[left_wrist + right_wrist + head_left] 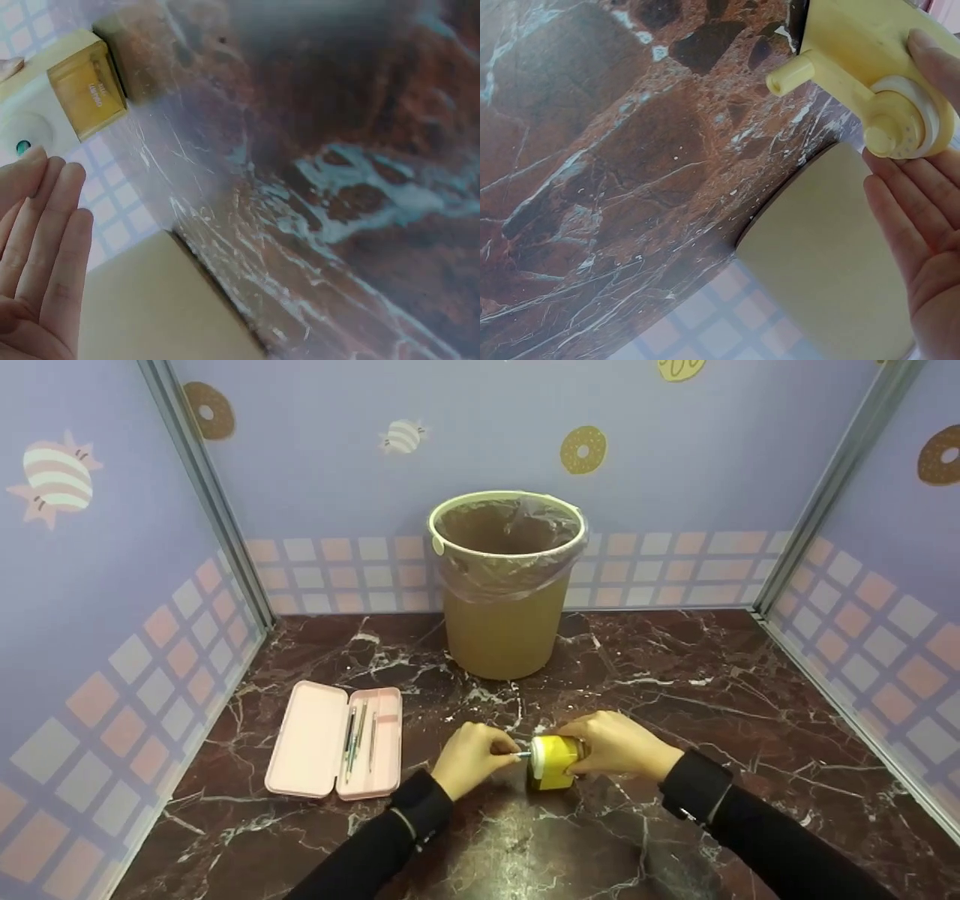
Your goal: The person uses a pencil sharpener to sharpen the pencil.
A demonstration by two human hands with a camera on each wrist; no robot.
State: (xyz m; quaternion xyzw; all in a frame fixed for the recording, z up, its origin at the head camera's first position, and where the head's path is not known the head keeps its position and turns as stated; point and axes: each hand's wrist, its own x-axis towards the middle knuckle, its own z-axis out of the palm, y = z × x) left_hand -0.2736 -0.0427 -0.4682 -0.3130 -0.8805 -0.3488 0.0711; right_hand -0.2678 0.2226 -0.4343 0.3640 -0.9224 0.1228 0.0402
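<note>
In the head view a yellow and white crank pencil sharpener [556, 761] sits between the two hands. My left hand [472, 754] pinches a short length of pencil [524, 754] between thumb and fingertips, its far end at the sharpener's white front face. The left wrist view shows a green bit of the pencil [24, 147] by the fingertips, beside the sharpener's clear yellowish drawer [91, 90]. My right hand [619, 744] grips the sharpener from its back, crank side. Seen from the right wrist, the crank handle [789, 73] sticks out away from the fingers [900, 217].
An open pink pencil case [307, 742] with several pencils [351, 742] lies left on the dark marbled tabletop [480, 847]. Behind the hands stands a tan bin [506, 630] with a plastic liner. Patterned panels [337, 472] enclose the back and both sides.
</note>
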